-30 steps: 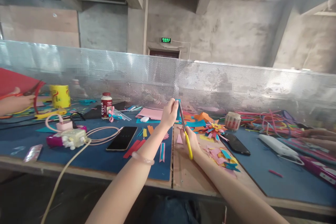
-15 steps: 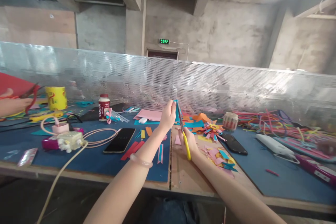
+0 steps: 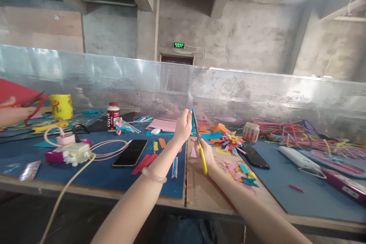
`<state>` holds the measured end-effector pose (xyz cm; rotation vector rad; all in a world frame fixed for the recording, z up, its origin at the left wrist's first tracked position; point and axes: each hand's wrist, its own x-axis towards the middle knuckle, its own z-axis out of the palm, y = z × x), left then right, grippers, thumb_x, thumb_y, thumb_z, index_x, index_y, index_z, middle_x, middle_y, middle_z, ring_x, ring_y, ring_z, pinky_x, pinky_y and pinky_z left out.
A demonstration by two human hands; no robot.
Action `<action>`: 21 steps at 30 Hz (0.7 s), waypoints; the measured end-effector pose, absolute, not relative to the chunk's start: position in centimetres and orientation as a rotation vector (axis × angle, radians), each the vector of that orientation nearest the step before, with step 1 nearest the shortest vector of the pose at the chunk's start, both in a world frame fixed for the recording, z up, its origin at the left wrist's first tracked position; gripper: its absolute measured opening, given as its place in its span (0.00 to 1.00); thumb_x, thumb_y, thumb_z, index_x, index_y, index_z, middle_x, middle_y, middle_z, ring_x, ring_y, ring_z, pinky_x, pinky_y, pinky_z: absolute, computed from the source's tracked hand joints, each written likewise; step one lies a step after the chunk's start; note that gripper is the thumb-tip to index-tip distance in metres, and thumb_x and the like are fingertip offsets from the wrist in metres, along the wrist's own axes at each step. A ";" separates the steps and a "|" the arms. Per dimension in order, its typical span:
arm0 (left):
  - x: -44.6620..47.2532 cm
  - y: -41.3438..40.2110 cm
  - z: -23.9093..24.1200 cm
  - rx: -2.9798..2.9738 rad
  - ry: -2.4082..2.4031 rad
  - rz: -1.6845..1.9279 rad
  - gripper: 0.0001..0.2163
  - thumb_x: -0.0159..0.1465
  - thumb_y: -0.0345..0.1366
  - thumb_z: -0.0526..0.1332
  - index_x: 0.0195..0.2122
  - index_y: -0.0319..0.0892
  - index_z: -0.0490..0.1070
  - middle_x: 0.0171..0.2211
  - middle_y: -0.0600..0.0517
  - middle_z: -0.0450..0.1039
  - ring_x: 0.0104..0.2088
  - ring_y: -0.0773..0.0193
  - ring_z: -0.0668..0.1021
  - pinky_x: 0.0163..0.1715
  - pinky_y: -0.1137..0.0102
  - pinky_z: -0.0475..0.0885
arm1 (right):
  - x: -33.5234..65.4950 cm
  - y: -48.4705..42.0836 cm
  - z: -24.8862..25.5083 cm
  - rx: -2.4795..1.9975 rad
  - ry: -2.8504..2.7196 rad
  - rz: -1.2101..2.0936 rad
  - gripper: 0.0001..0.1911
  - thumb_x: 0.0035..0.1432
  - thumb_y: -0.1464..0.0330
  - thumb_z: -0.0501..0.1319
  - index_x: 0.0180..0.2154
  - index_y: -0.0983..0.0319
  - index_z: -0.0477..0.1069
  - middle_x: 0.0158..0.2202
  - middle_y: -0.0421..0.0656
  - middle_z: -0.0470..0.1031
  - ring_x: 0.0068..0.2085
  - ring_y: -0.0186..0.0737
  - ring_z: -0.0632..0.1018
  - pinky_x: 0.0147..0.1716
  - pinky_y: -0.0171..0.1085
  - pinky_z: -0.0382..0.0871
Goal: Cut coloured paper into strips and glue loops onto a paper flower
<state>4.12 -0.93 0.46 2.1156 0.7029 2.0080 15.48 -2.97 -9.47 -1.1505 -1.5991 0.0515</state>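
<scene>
My left hand (image 3: 183, 125) is raised above the table and pinches a narrow blue paper strip (image 3: 193, 119) that stands upright. My right hand (image 3: 206, 153) grips yellow-handled scissors (image 3: 200, 145), whose blades reach up against the strip right beside my left fingers. A clear bangle sits on my left wrist. Under my hands lie loose red, blue and orange paper strips (image 3: 148, 159) and a pile of pink and blue offcuts (image 3: 239, 170).
A black phone (image 3: 130, 152) lies left of my arms, a second phone (image 3: 256, 156) to the right. A paper flower (image 3: 231, 140), tape roll (image 3: 251, 131), bottle (image 3: 113, 116) and charger with cables (image 3: 74, 151) crowd the table. A co-worker's hand (image 3: 13, 111) cuts red paper far left. A perforated metal screen (image 3: 257, 99) backs the table.
The view shifted slightly between the earliest frame and now. My hands, the strip and the scissors stay almost in place. A co-worker's hands at the far right edge have left the view.
</scene>
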 end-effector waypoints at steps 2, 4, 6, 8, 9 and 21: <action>4.2 -0.9 0.4 2.114 0.706 2.014 0.15 0.68 0.45 0.43 0.25 0.46 0.50 0.19 0.57 0.52 0.19 0.66 0.60 0.22 0.69 0.55 | 15.4 -3.1 -9.3 -1.158 -1.594 0.060 0.11 0.55 0.61 0.48 0.24 0.59 0.54 0.19 0.35 0.60 0.22 0.35 0.64 0.23 0.33 0.56; 4.2 -0.9 0.4 2.118 0.708 2.016 0.15 0.68 0.45 0.42 0.25 0.46 0.50 0.19 0.57 0.52 0.19 0.66 0.61 0.22 0.69 0.55 | 15.4 -3.2 -9.3 -1.163 -1.589 0.065 0.11 0.55 0.61 0.48 0.23 0.59 0.54 0.19 0.35 0.60 0.22 0.35 0.64 0.23 0.32 0.56; 4.2 -0.9 0.5 2.121 0.709 2.015 0.15 0.68 0.45 0.42 0.25 0.46 0.50 0.20 0.57 0.52 0.19 0.66 0.61 0.22 0.69 0.55 | 15.3 -3.2 -9.2 -1.165 -1.584 0.066 0.12 0.55 0.61 0.48 0.23 0.59 0.54 0.19 0.35 0.60 0.22 0.34 0.64 0.23 0.32 0.56; 4.1 -0.9 0.5 2.121 0.713 2.015 0.15 0.68 0.46 0.42 0.25 0.46 0.50 0.20 0.57 0.52 0.19 0.66 0.61 0.22 0.69 0.55 | 15.3 -3.2 -9.2 -1.167 -1.580 0.068 0.12 0.56 0.61 0.48 0.23 0.59 0.54 0.19 0.35 0.61 0.22 0.34 0.64 0.23 0.32 0.57; 4.1 -0.9 0.5 2.121 0.716 2.015 0.16 0.68 0.46 0.42 0.25 0.46 0.50 0.20 0.57 0.52 0.19 0.66 0.60 0.22 0.69 0.54 | 15.3 -3.2 -9.2 -1.169 -1.579 0.068 0.12 0.56 0.61 0.48 0.23 0.59 0.54 0.19 0.36 0.61 0.22 0.34 0.65 0.23 0.32 0.57; 3.0 -0.5 0.8 2.004 0.826 2.058 0.18 0.67 0.49 0.43 0.24 0.44 0.51 0.20 0.57 0.51 0.21 0.68 0.61 0.25 0.71 0.57 | 15.7 -3.8 -8.5 -1.168 -1.622 0.025 0.14 0.55 0.59 0.47 0.22 0.60 0.57 0.19 0.36 0.60 0.21 0.33 0.63 0.22 0.32 0.55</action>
